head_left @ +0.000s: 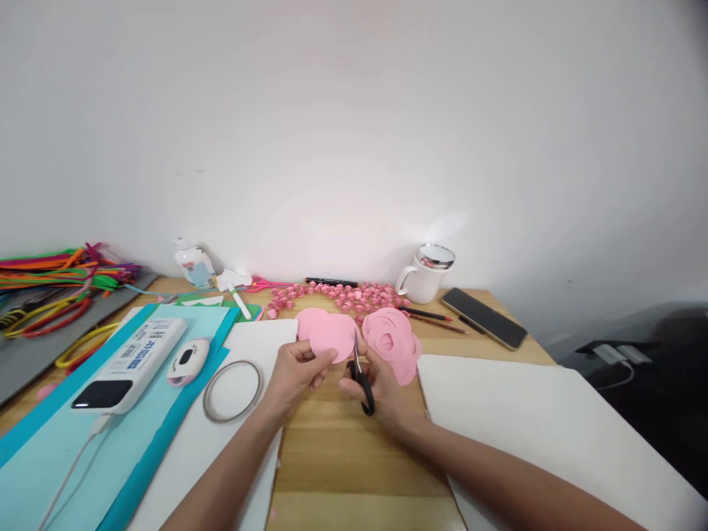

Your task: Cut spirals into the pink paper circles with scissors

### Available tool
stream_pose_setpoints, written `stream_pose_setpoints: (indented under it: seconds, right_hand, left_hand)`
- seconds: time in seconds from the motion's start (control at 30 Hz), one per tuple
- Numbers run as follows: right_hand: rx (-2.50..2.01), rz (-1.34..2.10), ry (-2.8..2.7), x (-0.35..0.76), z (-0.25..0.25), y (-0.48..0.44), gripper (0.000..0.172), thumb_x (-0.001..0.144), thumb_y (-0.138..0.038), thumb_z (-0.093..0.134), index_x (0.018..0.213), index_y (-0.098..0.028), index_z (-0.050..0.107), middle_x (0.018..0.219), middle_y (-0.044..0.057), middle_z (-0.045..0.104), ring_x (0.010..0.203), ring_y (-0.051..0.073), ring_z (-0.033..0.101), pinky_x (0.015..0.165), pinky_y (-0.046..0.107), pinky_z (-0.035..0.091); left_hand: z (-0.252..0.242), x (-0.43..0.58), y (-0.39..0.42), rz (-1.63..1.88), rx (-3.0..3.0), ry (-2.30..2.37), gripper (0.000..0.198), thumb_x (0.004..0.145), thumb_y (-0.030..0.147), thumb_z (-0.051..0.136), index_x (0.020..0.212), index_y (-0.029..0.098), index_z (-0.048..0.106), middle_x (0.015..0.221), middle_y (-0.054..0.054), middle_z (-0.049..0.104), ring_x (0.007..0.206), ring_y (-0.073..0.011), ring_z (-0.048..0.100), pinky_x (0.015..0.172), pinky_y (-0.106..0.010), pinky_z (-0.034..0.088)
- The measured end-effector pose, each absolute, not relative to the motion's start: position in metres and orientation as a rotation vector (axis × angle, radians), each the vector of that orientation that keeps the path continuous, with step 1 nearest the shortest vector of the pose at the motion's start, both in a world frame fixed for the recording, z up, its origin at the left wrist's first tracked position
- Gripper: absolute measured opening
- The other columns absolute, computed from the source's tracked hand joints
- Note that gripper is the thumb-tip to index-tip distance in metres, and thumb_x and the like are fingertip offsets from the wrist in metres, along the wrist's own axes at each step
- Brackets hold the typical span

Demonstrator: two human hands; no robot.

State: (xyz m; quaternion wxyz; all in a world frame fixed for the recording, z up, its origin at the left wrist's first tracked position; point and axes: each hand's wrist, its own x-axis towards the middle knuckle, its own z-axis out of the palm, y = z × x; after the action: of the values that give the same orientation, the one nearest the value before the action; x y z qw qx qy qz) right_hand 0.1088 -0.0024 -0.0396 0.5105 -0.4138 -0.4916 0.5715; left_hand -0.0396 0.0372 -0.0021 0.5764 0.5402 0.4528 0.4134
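Between thumb and fingers, my left hand [299,369] pinches a round pink paper disc [333,337] by its lower left edge. My right hand [381,387] grips a pair of scissors [363,387] with black handles, its blades pointing up at the disc's right edge. Whether the blades have cut into the paper I cannot tell. Behind the held disc lies another pink paper circle [311,321]. A loose pile of pink paper spirals and rings [390,335] spreads just beyond my right hand. Farther back, many small rolled pink paper roses [359,296] are scattered on the wooden table [354,457].
A white mug [425,276] and a black phone [485,317] stand and lie at back right. White boards [545,413] flank my arms. On the left are a tape roll [232,391], a white charging device [130,366], a white bottle [193,262] and colourful pipe cleaners [71,269].
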Motion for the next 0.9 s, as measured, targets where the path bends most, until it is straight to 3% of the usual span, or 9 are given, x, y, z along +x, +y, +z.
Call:
stream_pose_setpoints:
  seconds: [0.13, 0.37, 0.67, 0.9]
  right_hand:
    - [-0.977, 1.371, -1.158, 0.1104, -0.0373, -0.0006, 0.046, 0.061, -0.037, 0.075, 0.091, -0.02, 0.044, 0.064, -0.005, 0.048, 0.056, 0.01, 0.042, 0.047, 0.02, 0.029]
    - [-1.02, 1.334, -1.194, 0.1061, -0.0329, -0.0001, 0.037, 0.062, -0.036, 0.072, 0.078, -0.02, 0.043, 0.062, -0.005, 0.044, 0.052, 0.008, 0.037, 0.045, 0.02, 0.025]
    - [-1.044, 1.288, -1.227, 0.1055, -0.0376, 0.0003, 0.03, 0.067, -0.037, 0.068, 0.076, -0.019, 0.045, 0.053, -0.008, 0.041, 0.046, 0.007, 0.034, 0.043, 0.02, 0.025]
    - [-1.049, 1.301, -1.222, 0.1068, -0.0389, -0.0011, 0.028, 0.068, -0.036, 0.067, 0.076, -0.018, 0.047, 0.049, -0.008, 0.042, 0.042, 0.007, 0.036, 0.04, 0.018, 0.025]
  left_hand:
    - [-0.0014, -0.0392, 0.0371, 0.943, 1.299, 1.066, 0.034, 0.062, 0.035, 0.071, 0.046, 0.013, 0.051, 0.035, 0.006, 0.044, 0.033, -0.0032, 0.033, 0.036, -0.018, 0.022]
    - [0.0023, -0.0397, 0.0365, 0.962, 1.3, 1.095, 0.036, 0.064, 0.037, 0.069, 0.045, 0.014, 0.048, 0.036, 0.006, 0.043, 0.034, -0.0037, 0.032, 0.037, -0.018, 0.021]
    - [0.0013, -0.0409, 0.0368, 0.975, 1.314, 1.086, 0.034, 0.065, 0.036, 0.068, 0.047, 0.014, 0.05, 0.035, 0.007, 0.04, 0.035, -0.0031, 0.03, 0.038, -0.018, 0.02]
    - [-0.0001, -0.0408, 0.0378, 0.975, 1.264, 1.062, 0.03, 0.068, 0.037, 0.066, 0.054, 0.014, 0.053, 0.041, 0.004, 0.051, 0.032, -0.0036, 0.036, 0.034, -0.017, 0.023]
